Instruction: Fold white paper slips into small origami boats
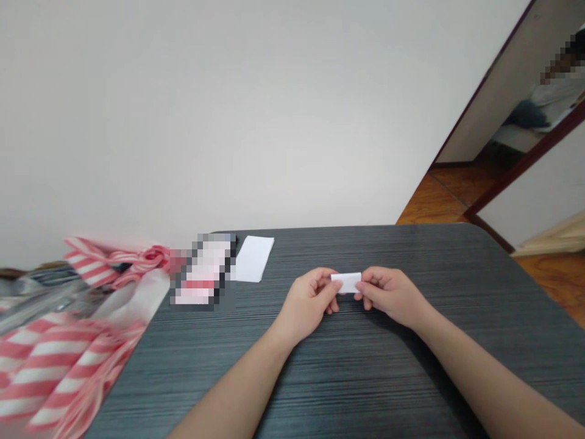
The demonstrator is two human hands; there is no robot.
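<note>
White paper strip pinched between left hand and right hand above open tabletop.

Looks like a home, tbh: a wood-grain table is set against a plain painted wall, and a wooden floor and dark door frame are seen past the right hand.

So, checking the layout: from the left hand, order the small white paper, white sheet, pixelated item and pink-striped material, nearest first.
1. Small white paper: held by the left hand.
2. White sheet: on the table.
3. Pixelated item: left of it.
4. Pink-striped material: farthest left.
</note>
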